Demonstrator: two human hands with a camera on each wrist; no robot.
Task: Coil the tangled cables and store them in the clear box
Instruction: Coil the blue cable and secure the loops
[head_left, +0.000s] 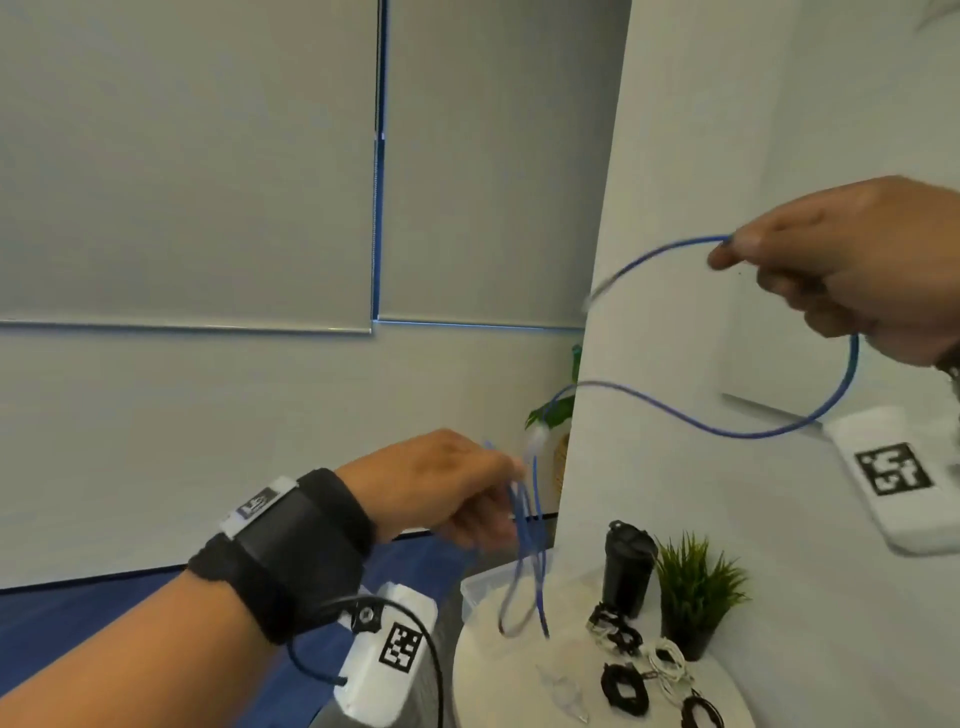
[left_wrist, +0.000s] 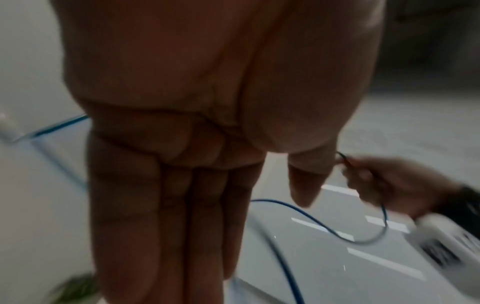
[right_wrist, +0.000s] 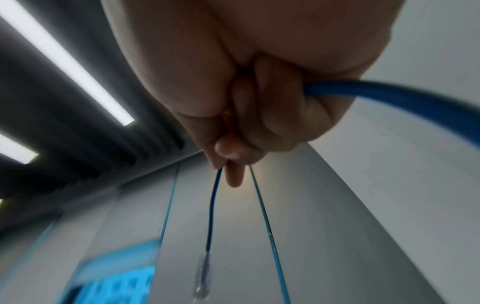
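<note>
We see a thin blue cable (head_left: 727, 431) held up in the air, well above the round white table (head_left: 498, 675). Near one end it is pinched at the upper right, and that short free end arcs down to the left to a clear plug (head_left: 597, 296). From the pinch the cable drops in a wide loop and sweeps left to a bunch of hanging loops (head_left: 524, 561) gathered at the lower left, where a second clear plug (head_left: 535, 441) sticks up. The loops dangle over the clear box (head_left: 483, 587) on the table's far edge. On the table lie coiled black cables (head_left: 623, 691) and a coiled white cable (head_left: 670, 662).
</note>
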